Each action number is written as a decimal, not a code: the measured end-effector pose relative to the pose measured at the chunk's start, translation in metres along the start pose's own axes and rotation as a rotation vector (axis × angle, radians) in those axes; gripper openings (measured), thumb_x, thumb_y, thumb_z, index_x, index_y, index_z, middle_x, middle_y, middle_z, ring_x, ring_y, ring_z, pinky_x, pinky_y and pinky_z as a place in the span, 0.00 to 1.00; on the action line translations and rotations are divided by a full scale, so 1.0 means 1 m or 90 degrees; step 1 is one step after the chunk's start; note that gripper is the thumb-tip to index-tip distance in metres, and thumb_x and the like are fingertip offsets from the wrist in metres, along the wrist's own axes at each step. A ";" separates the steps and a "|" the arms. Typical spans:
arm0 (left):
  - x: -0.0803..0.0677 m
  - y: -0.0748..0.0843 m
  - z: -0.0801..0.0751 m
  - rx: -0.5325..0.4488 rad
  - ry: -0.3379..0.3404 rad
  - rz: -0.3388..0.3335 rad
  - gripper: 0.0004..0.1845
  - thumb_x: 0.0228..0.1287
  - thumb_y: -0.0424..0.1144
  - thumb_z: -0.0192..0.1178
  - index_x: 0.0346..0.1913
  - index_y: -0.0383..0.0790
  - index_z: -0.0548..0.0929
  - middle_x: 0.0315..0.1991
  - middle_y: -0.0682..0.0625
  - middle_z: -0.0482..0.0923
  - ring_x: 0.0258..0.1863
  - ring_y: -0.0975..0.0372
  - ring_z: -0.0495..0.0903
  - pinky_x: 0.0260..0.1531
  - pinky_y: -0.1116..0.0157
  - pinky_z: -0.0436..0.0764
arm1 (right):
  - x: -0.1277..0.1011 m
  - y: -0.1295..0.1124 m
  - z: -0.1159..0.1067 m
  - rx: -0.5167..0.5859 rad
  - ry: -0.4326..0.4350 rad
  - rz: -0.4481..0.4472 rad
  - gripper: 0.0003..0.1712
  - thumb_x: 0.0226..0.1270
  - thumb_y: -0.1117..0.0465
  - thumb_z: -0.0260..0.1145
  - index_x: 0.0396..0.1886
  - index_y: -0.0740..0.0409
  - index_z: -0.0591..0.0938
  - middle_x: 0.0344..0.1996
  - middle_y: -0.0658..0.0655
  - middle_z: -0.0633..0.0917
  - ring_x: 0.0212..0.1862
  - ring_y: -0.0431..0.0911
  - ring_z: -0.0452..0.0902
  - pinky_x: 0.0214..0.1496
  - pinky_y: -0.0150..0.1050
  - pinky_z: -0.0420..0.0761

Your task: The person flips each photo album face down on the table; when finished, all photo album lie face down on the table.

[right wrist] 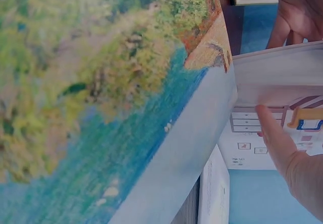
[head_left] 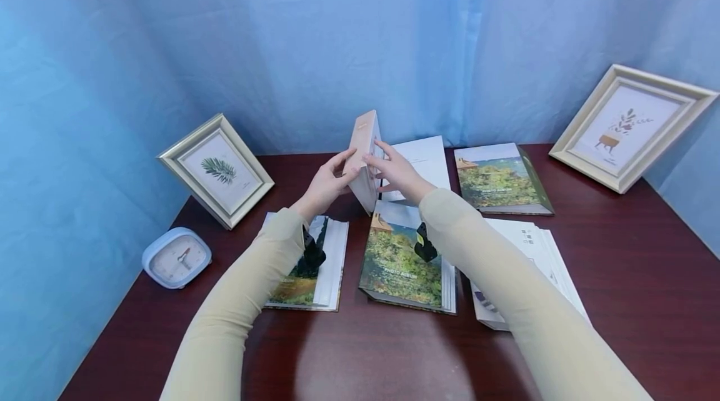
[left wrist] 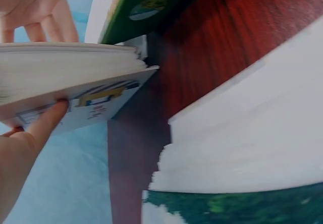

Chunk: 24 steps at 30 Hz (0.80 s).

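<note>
We hold the pale book [head_left: 364, 160] upright above the table [head_left: 619, 276], behind the photo album [head_left: 402, 260]. Left hand [head_left: 326, 185] and right hand [head_left: 396, 173] press mostly straight fingers flat on opposite covers; no curl round it. Risk: held by pressure alone, it could slip or fan open and fall onto the album. Cover print is unreadable, wrist views blurred, thumbs mostly hidden.
</note>
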State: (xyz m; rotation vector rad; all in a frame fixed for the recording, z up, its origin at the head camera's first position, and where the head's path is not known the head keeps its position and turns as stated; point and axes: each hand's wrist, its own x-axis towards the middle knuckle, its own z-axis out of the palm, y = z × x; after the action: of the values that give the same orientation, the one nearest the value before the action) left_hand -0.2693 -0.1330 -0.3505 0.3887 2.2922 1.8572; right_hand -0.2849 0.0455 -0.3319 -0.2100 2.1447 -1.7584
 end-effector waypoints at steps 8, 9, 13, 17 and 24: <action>-0.001 -0.011 0.001 -0.020 -0.008 0.038 0.33 0.70 0.32 0.52 0.75 0.48 0.54 0.73 0.44 0.54 0.67 0.51 0.66 0.57 0.49 0.73 | 0.000 -0.001 0.001 0.030 0.003 0.010 0.37 0.73 0.49 0.53 0.76 0.36 0.48 0.74 0.59 0.53 0.67 0.63 0.63 0.57 0.55 0.76; -0.001 -0.012 0.001 -0.026 -0.004 0.041 0.33 0.70 0.31 0.52 0.74 0.47 0.54 0.73 0.44 0.55 0.67 0.51 0.65 0.57 0.49 0.73 | 0.000 -0.002 0.001 0.033 0.001 0.010 0.37 0.73 0.50 0.52 0.76 0.37 0.48 0.74 0.59 0.53 0.67 0.63 0.63 0.57 0.56 0.76; 0.000 -0.018 0.001 -0.043 0.018 0.046 0.32 0.69 0.28 0.52 0.74 0.45 0.56 0.72 0.43 0.57 0.68 0.53 0.65 0.54 0.54 0.77 | 0.000 -0.002 0.001 0.044 -0.006 0.016 0.37 0.74 0.51 0.52 0.76 0.37 0.47 0.73 0.59 0.55 0.67 0.63 0.63 0.57 0.57 0.75; 0.000 -0.019 0.000 -0.049 0.025 0.052 0.33 0.68 0.25 0.51 0.73 0.44 0.57 0.72 0.44 0.57 0.67 0.54 0.65 0.47 0.63 0.79 | 0.001 -0.001 0.002 0.054 -0.013 0.017 0.36 0.75 0.52 0.50 0.76 0.38 0.46 0.73 0.59 0.55 0.67 0.63 0.62 0.59 0.58 0.73; -0.004 -0.016 -0.002 -0.032 0.021 0.055 0.33 0.67 0.23 0.50 0.73 0.43 0.59 0.73 0.44 0.56 0.69 0.54 0.63 0.57 0.52 0.74 | 0.001 0.001 0.002 0.079 -0.038 0.031 0.36 0.76 0.54 0.48 0.77 0.38 0.44 0.74 0.60 0.52 0.68 0.63 0.61 0.62 0.58 0.71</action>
State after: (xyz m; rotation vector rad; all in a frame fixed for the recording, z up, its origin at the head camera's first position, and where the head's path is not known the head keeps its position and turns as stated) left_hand -0.2674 -0.1388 -0.3659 0.4596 2.2788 1.9722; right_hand -0.2852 0.0430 -0.3336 -0.1747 1.9755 -1.8258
